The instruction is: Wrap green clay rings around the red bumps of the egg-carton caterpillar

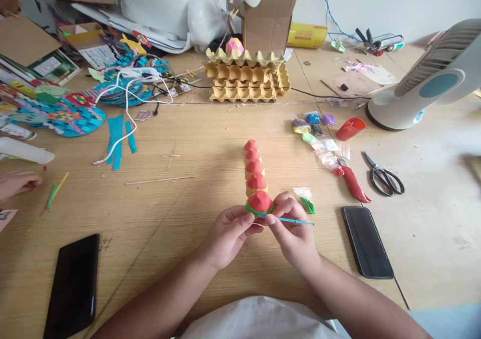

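Head view: left hand point(233, 234) pinched on near end of red-topped carton strip point(254, 167), strip running away from grip. Right hand point(296, 231) closed on slim blue tool point(296, 221), one end against green band point(259, 213) round nearest bump. Done, by look: red tops on all five bumps, green on nearest. Left, seemingly: farther four, tan below red, no green visible. Green-filled packet point(308, 205) just beyond right hand.
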The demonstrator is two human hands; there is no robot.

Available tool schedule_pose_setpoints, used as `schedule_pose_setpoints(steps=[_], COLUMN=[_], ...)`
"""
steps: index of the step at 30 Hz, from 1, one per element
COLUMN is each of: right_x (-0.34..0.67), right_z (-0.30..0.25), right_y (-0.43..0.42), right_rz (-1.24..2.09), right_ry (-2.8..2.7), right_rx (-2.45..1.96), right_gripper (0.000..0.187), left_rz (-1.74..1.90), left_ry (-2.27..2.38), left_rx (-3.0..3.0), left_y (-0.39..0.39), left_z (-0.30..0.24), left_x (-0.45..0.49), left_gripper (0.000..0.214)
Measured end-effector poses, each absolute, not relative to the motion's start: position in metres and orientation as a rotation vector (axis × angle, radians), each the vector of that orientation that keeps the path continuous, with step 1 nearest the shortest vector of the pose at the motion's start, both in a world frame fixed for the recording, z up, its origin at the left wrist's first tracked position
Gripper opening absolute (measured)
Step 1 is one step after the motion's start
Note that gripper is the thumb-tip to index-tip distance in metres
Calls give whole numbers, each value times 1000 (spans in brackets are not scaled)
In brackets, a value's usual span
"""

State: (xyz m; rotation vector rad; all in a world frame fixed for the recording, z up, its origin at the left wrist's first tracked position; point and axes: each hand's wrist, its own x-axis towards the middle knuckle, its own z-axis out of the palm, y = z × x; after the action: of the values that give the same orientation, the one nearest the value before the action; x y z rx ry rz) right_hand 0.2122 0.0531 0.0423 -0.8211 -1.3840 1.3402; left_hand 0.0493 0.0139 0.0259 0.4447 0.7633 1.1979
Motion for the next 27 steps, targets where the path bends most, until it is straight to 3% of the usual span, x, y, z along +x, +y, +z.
schedule_pose_setpoints(steps=[16,27], right_x=[211,214], right_z=[46,46], right_y=[52,57], right_rz=[1029,1196], right_ry=[-1565,-1502], right_rx=[-862,-807], right_gripper=[18,20], left_rz=[1186,1201], left_ry=[772,742], left_rx=[458,425], left_y=[14,16], left_z=[28,30], left_x=[52,49], left_gripper=[19,14])
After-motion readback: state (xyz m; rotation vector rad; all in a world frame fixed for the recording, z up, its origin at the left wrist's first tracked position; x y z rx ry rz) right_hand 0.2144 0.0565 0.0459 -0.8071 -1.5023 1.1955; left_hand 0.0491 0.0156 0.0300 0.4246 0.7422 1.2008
